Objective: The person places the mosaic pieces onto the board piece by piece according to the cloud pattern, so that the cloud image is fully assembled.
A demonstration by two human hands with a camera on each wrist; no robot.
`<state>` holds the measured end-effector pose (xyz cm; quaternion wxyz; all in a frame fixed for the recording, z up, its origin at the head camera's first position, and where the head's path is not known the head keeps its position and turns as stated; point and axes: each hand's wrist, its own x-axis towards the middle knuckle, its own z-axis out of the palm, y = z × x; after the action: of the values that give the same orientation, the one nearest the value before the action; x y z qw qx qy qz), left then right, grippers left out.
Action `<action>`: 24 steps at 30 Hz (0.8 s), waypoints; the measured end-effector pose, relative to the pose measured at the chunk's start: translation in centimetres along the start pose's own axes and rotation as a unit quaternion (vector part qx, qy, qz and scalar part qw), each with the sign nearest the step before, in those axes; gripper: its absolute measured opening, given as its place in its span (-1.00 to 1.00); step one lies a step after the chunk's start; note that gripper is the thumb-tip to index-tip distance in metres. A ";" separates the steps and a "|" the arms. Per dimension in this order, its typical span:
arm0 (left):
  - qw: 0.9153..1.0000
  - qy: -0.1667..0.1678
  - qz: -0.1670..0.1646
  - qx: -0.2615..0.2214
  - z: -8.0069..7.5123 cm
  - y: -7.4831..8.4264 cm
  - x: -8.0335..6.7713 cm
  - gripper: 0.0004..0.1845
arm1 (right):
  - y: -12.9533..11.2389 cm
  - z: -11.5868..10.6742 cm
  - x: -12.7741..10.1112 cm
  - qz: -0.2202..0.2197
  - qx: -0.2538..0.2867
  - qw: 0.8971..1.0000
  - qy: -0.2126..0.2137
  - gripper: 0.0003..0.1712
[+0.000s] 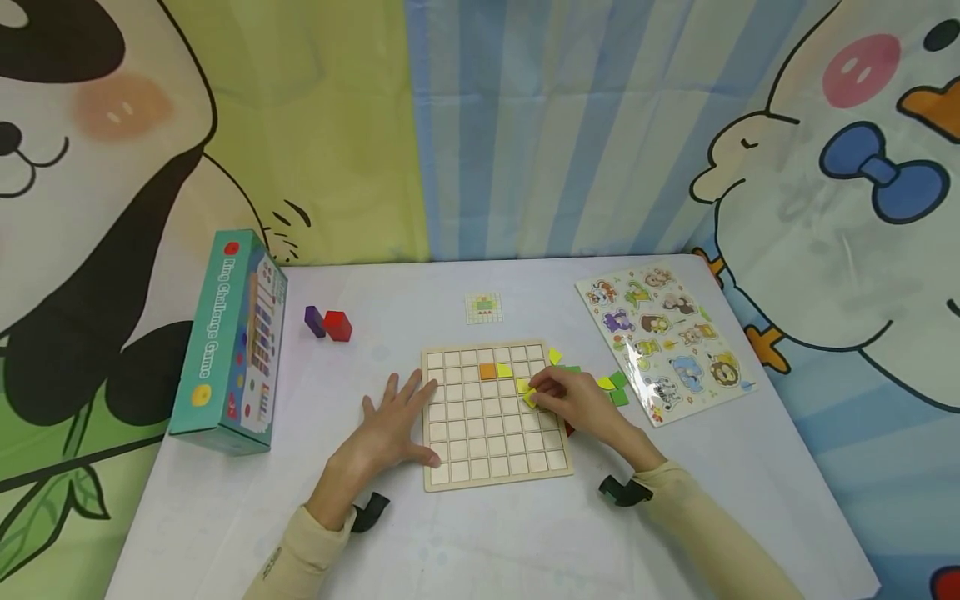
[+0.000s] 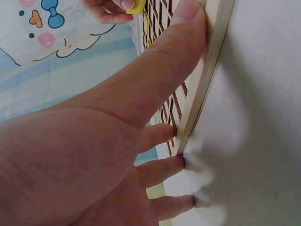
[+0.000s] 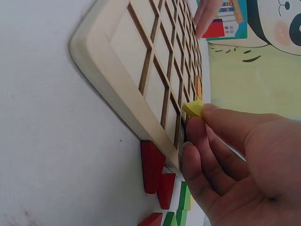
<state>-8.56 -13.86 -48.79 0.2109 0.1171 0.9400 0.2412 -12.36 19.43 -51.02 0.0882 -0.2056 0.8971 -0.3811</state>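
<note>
A square wooden grid board lies on the white table between my hands. Along its left side my left hand rests with fingers spread and fairly straight, the thumb on the near part of the rim. My right hand pinches a small yellow block between thumb and index finger, over the board's right side. An orange square sits in an upper cell, with a yellow piece beside it. Another yellow piece shows by my right fingertips. Dark red blocks lean or lie against the board's right edge.
Loose green blocks lie right of the board, partly behind my right hand. A pattern card is beyond the board, a glossy animal sheet at right. At left stand a teal game box, a purple block and a red block.
</note>
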 end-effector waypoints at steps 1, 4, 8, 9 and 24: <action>1.000 0.000 0.000 0.000 0.0 0.0 0.0 0.32 | -0.1 0.1 0.0 0.000 -0.003 1.000 0.003 -0.80; 1.000 0.000 -0.001 -0.001 0.0 0.0 0.0 0.32 | -0.2 0.3 -0.1 -0.005 -0.019 1.000 0.013 -0.81; 1.000 0.001 0.000 0.000 0.0 0.0 0.0 0.32 | 0.0 0.5 -0.2 -0.010 -0.034 0.999 0.025 -0.82; 1.000 0.002 0.000 0.000 0.0 0.0 0.1 0.32 | 0.1 0.5 -0.2 -0.011 -0.035 0.999 0.028 -0.82; 1.000 0.002 -0.001 -0.005 0.1 0.0 0.1 0.33 | 0.4 1.4 -0.5 -0.033 -0.048 0.997 0.041 -0.77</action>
<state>-8.56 -13.80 -48.88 0.2098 0.1143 0.9394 0.2459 -11.62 18.96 -52.23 0.0291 -0.2237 0.9097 -0.3487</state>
